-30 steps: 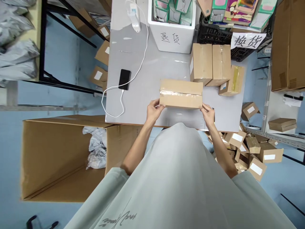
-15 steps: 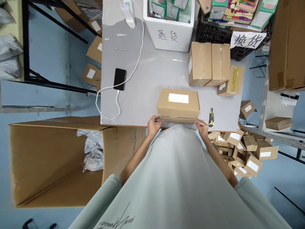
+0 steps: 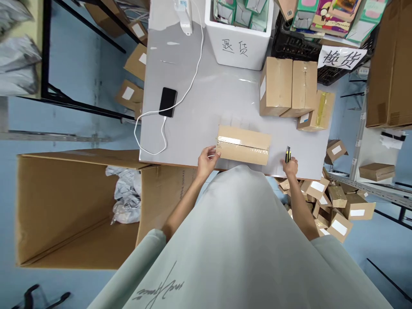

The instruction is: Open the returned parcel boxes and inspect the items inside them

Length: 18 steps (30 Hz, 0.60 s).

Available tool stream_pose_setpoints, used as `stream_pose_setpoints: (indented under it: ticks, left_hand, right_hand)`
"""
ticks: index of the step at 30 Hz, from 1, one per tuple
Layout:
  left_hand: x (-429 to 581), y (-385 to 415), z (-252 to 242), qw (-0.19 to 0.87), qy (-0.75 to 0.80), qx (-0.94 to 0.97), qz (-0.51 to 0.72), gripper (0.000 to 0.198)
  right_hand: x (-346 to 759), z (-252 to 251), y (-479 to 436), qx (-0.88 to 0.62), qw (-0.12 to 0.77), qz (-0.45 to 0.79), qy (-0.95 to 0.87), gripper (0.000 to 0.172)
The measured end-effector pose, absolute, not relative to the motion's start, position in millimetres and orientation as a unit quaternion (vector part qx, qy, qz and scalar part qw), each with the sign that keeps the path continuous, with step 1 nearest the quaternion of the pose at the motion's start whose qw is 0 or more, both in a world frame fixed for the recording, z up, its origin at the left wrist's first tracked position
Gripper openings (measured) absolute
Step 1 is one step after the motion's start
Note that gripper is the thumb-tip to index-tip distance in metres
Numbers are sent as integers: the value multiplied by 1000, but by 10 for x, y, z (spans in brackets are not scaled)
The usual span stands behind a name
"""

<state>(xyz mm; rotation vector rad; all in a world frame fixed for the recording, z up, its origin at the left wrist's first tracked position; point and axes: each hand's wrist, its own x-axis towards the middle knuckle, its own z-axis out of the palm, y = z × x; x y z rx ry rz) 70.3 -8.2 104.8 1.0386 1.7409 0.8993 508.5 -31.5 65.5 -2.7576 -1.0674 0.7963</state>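
A taped cardboard box (image 3: 243, 145) lies near the front edge of the table, a taped seam running along its upper face. At its left end is my left hand (image 3: 207, 162), fingers curled and gripping the corner. To the right of the box, my right hand (image 3: 290, 166) has its fingers closed around the lower part of a yellow and black box cutter (image 3: 288, 153). The cutter's upper end shows above the fingers; the rest is hidden by the hand.
Three cardboard boxes (image 3: 276, 88) stand at the back right, before a black crate (image 3: 294, 45). A white bin (image 3: 238, 47) stands behind. A black phone (image 3: 168, 102) with a white cable (image 3: 196, 68) lies left. A large open carton (image 3: 74, 206) is beside the table.
The box has been rolled over, so its white label no longer shows and a taped seam faces up. My right hand has left the box and moved right onto the box cutter.
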Motion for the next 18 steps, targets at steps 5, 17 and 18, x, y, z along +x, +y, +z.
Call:
stream_pose_setpoints:
  ticks: [5,17,18]
  left_hand:
    - [668,-15,1076,432,660,488,374,103]
    - [674,364,1124,449,594,550,379,59]
    - [662,365,1111,449,589,556,377,58]
  right_hand:
    - [5128,519,-357,-902,4,268,-338,38]
    - [4830,1042,52,-861,173,244,-410,25]
    - [4780,1163,80,-833,209,237,-453,27]
